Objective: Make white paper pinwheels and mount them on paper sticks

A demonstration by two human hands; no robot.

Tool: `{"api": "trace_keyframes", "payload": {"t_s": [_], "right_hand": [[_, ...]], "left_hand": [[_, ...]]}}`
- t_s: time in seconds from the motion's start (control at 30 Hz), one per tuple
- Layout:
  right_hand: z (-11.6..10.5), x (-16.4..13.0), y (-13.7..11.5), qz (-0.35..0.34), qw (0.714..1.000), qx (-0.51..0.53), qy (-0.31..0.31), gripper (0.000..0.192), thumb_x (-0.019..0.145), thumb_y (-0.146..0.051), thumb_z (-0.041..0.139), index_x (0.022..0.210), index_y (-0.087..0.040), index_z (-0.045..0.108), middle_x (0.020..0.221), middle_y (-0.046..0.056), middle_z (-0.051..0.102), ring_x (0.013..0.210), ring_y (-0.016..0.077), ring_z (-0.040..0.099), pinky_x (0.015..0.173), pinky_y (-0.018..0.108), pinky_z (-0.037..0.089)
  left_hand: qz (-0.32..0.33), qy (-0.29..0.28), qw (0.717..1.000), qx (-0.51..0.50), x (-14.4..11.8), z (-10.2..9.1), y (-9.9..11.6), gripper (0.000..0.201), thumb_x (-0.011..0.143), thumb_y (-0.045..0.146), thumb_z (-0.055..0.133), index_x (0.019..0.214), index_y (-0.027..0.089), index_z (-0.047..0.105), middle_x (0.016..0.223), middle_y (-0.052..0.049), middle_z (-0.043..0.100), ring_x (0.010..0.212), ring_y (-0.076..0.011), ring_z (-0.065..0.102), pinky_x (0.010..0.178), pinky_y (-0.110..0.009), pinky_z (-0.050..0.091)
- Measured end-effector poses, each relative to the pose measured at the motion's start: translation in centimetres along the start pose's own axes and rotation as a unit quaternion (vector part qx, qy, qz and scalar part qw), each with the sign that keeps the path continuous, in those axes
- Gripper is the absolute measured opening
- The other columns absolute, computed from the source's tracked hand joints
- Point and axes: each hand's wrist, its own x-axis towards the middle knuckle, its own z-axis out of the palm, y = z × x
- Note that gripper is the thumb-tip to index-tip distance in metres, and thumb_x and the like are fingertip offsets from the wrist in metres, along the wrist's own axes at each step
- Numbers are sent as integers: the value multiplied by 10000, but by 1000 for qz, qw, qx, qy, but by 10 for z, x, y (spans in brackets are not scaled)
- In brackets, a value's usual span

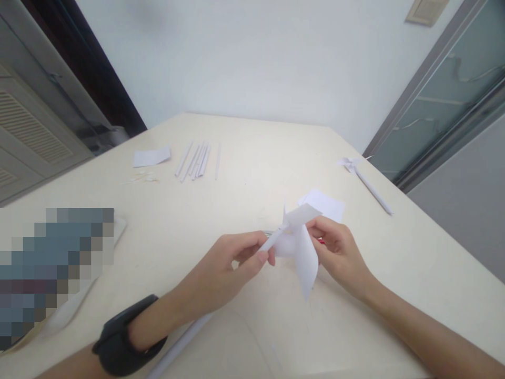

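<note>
On the cream table (252, 158) you had a row of rolled paper sticks (196, 159), a folded paper square (152, 156) with cotton swabs (141, 179) just beside it, a finished pinwheel (365, 178) near the right edge, and a flat sheet (325, 204).

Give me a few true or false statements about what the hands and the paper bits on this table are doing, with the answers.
1. The left hand pinches a white paper stick. True.
2. The right hand rests flat on the table. False: it holds the paper pinwheel at the stick's tip.
3. A finished pinwheel lies at the right edge. True.
4. The spare rolled sticks stand upright in a cup. False: they lie flat in a row.
5. The black wristband is on the left wrist. True.
</note>
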Motion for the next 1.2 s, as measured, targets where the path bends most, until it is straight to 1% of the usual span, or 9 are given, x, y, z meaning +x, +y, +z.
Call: {"api": "trace_keyframes", "payload": {"t_s": [0.1,0.23,0.4,0.47,0.57,0.7,0.8,1.0,1.2], "right_hand": [[-1,0,-2,4,1000,6,-2,165,894,-291,478,776,-195,543,553,-38,549,555,96,542,550,216,415],[0,0,-2,4,1000,18,-7,134,894,-285,477,813,-202,545,567,-36,558,561,102,542,560,227,421],[2,-2,-1,2,1000,19,-11,161,900,-315,461,825,-202,548,566,-33,567,547,105,544,555,235,419],[2,-2,-1,0,1000,13,1,174,898,-321,466,808,-200,553,557,-34,568,531,101,540,547,234,414],[3,-2,0,-12,1000,13,26,158,892,-300,486,793,-203,562,539,-45,564,494,85,527,502,209,395],[3,-2,0,-8,999,26,20,140,892,-287,490,797,-204,551,558,-43,571,505,80,534,508,201,402],[2,-3,-1,3,1000,24,13,151,895,-296,481,793,-200,538,576,-30,572,555,98,550,543,221,413],[2,-4,-2,1,1000,23,14,134,883,-294,487,789,-204,519,579,-32,548,544,103,529,530,228,421],[3,-4,-3,0,999,45,21,130,887,-280,485,798,-203,539,597,-30,547,557,97,529,539,224,422]], "left_hand": [[-6,3,1000,-10,0,0,1,199,864,246,434,729,169,558,633,38,455,564,-98,375,537,-218,308],[-9,-5,1000,-11,1,0,3,166,848,216,448,756,171,579,657,32,483,592,-105,411,569,-219,337],[0,-8,1000,3,2,-2,3,222,870,278,425,758,181,591,633,30,469,587,-113,410,552,-220,327],[2,-7,1000,23,1,-2,2,272,880,284,399,691,179,564,603,27,449,581,-118,410,553,-229,320],[4,-2,999,52,0,-3,1,332,884,254,370,574,172,460,567,27,412,565,-116,407,558,-240,311],[10,-9,999,48,-1,-2,1,350,888,254,374,547,174,380,543,37,359,522,-100,362,522,-238,282],[13,-12,999,45,-1,-3,1,355,891,278,387,551,174,391,550,35,364,527,-101,369,521,-237,284],[15,-24,998,51,0,-2,1,353,895,332,399,583,173,446,576,27,413,557,-114,409,552,-241,312],[23,-25,998,52,0,-3,-1,351,901,330,405,590,171,436,583,30,405,564,-109,407,557,-235,311]]}}
